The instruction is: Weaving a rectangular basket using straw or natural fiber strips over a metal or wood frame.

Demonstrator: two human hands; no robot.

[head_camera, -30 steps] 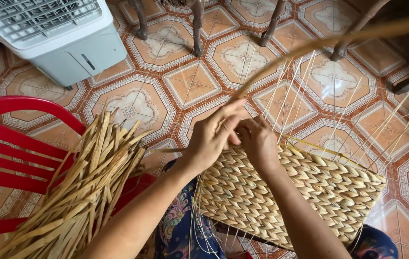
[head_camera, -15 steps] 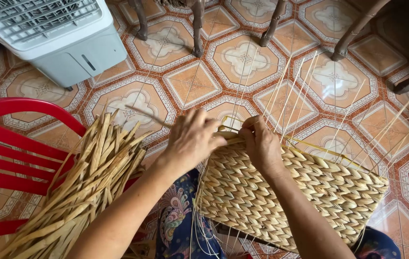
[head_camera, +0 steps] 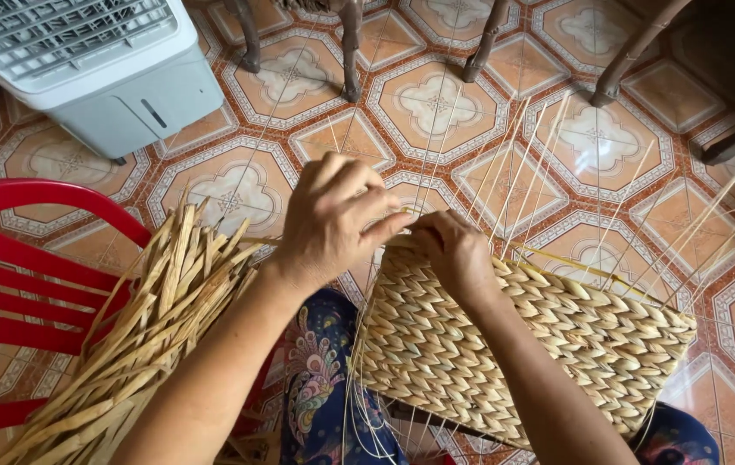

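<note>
Since half a second ago, the left hand [head_camera: 329,224] has slid right along the top edge of the woven basket panel [head_camera: 514,344], its fingers now meeting the right hand [head_camera: 454,254] there. Both hands pinch closed on a weaving strand (too thin to make out clearly). The panel rests on the person's lap, near and right. A bundle of dried straw strips [head_camera: 135,336] lies on a red plastic chair [head_camera: 14,293], left.

A half-woven straw basket [head_camera: 505,344] lies tilted across the lap, its plaited tan wall facing up. Thin pale stakes [head_camera: 540,164] fan up and outward from its upper rim. Loose thin strands [head_camera: 359,422] hang off its lower left corner.
</note>
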